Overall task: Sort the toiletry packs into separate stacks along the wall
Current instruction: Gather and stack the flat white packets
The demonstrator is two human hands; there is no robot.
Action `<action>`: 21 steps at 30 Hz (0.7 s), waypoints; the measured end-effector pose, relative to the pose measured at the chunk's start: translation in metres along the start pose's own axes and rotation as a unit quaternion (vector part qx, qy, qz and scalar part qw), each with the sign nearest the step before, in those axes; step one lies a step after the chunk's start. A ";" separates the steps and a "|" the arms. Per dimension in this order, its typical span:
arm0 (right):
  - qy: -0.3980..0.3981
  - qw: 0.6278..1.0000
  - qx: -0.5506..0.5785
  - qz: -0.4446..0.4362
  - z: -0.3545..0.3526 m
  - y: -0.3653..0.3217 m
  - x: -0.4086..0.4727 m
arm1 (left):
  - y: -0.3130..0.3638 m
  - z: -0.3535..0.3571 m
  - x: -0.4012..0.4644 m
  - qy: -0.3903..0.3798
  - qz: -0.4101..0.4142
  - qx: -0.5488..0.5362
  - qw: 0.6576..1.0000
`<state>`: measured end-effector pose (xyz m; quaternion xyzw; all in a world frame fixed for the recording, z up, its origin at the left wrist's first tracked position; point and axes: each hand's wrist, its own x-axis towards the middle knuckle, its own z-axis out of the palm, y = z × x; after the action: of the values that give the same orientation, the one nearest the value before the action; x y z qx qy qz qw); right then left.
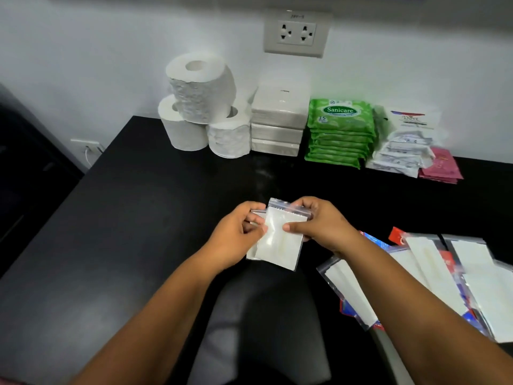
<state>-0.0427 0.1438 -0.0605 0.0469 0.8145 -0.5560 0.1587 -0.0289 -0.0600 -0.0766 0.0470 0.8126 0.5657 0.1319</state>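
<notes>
Both hands hold clear zip-lock bags [277,240] of white contents above the black table [138,218], well in front of the wall socket [296,33]. The left hand [236,237] and the right hand [316,223] each pinch the bags between thumb and curled fingers. Below the socket stand toilet rolls [200,107], white tissue packs [279,120], green Sanicare wipes [340,132], Dove sachets [402,143] and pink sachets [441,166]. Unsorted bags [444,279] lie right of the hands.

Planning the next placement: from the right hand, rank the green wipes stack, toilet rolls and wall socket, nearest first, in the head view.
From the right hand:
1. Green wipes stack, ahead by the wall.
2. Toilet rolls, ahead-left.
3. Wall socket, up the wall.
</notes>
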 end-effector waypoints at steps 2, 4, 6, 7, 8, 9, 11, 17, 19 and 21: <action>0.020 0.999 -0.042 -0.013 0.009 0.003 0.009 | -0.004 -0.001 -0.005 0.025 -0.007 -0.010 1.000; 0.047 0.996 -0.066 -0.028 0.017 0.006 0.015 | -0.008 0.002 -0.008 0.045 -0.012 -0.023 0.999; 0.068 0.993 -0.085 -0.039 0.025 0.007 0.019 | -0.012 0.006 -0.009 0.070 -0.017 -0.023 0.997; 0.076 0.991 -0.103 -0.043 0.029 0.006 0.020 | -0.014 0.008 -0.009 0.085 -0.021 -0.018 0.996; 0.080 0.988 -0.121 -0.047 0.032 0.006 0.020 | -0.016 0.009 -0.008 0.100 -0.024 -0.009 0.995; 0.081 0.986 -0.136 -0.049 0.034 0.006 0.021 | -0.018 0.010 -0.008 0.114 -0.025 0.001 0.993; 0.083 0.982 -0.161 -0.049 0.038 0.006 0.021 | -0.021 0.010 -0.007 0.134 -0.030 0.028 0.990; 0.125 0.951 -0.273 -0.072 0.044 0.009 0.018 | -0.028 0.013 -0.007 0.151 -0.003 0.141 0.978; 0.133 0.946 -0.285 -0.080 0.044 0.010 0.016 | -0.029 0.015 -0.008 0.154 0.014 0.171 0.973; 0.134 0.939 -0.304 -0.090 0.041 0.010 0.013 | -0.029 0.018 -0.009 0.156 0.023 0.192 0.969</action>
<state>-0.0438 0.1083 -0.0874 -0.0028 0.9592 -0.2825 0.0044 -0.0133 -0.0557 -0.1084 0.0011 0.9153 0.4023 -0.0209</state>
